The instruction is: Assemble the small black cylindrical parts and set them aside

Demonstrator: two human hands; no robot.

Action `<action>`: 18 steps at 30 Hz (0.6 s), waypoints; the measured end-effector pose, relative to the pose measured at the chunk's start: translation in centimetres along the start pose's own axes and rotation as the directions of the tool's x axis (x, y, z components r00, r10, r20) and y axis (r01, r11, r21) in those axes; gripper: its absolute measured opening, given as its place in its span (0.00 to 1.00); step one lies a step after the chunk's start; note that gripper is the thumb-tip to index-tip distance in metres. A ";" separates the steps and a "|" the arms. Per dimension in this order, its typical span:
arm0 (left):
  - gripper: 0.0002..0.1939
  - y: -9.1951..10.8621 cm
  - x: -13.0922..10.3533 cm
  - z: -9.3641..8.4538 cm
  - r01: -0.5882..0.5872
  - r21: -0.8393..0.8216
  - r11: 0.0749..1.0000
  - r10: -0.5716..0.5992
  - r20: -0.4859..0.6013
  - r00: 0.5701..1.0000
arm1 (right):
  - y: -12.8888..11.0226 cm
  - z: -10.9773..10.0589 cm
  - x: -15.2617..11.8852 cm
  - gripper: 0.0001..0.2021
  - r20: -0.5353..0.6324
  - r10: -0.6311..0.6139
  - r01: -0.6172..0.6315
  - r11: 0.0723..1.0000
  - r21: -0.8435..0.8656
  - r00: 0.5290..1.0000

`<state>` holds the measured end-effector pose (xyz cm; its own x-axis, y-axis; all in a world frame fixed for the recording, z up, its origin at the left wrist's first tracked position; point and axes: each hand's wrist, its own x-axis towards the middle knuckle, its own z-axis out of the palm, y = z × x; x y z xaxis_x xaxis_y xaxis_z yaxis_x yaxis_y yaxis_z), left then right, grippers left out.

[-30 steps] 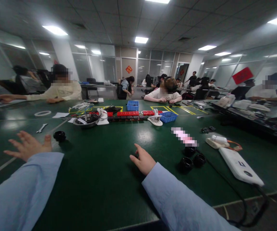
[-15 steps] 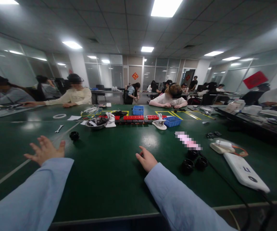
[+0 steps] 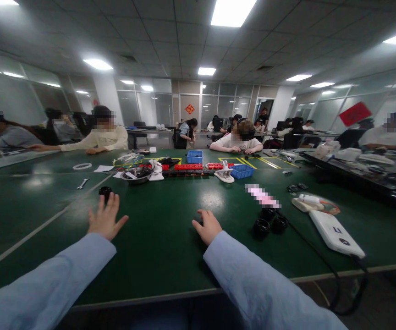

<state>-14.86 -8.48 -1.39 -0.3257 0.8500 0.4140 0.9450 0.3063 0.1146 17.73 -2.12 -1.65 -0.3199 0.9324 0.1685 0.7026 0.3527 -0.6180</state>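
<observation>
My left hand (image 3: pixel 104 219) is open with fingers spread, over the green table (image 3: pixel 156 256). Just beyond its fingertips stands a black round part (image 3: pixel 105 191), partly hidden by them. My right hand (image 3: pixel 208 226) rests at the middle of the table, thumb and fingers apart, holding nothing. To its right three black round parts sit in a cluster, the nearest one (image 3: pixel 261 227) beside another (image 3: pixel 280 224). A small wrench (image 3: pixel 83 184) lies to the left, beyond my left hand.
Farther back are a metal bowl of cables (image 3: pixel 136 176), red blocks (image 3: pixel 188 167), white clamps (image 3: pixel 224 173) and blue baskets (image 3: pixel 242 171). A white power bank (image 3: pixel 336 233) with black cables lies at the right. People sit across the table.
My left hand has moved right and now comes up to the single black round part. My right hand has hardly moved. The view has shifted slightly.
</observation>
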 end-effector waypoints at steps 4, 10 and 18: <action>0.41 5.1 -1.0 0.9 -0.452 0.009 0.892 0.442 0.196 0.875 | -0.9 -0.7 -1.0 0.20 -0.012 -0.004 0.004 1.000 0.014 1.000; 0.44 10.1 -2.3 1.6 -0.663 -0.119 0.739 0.663 0.303 0.685 | -4.5 -4.7 -7.4 0.15 0.048 -0.200 0.199 0.980 0.022 0.979; 0.45 11.8 -3.2 -0.5 -0.717 -0.271 0.642 0.761 0.331 0.557 | 0.5 -20.4 -5.6 0.20 -0.291 -0.085 0.007 0.967 -0.256 0.953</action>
<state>-2.64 -7.80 -0.92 0.5284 0.8488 0.0192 0.8485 -0.5287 0.0215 32.86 -5.53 12.78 -0.1790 0.8817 0.4366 0.8398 0.3681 -0.3991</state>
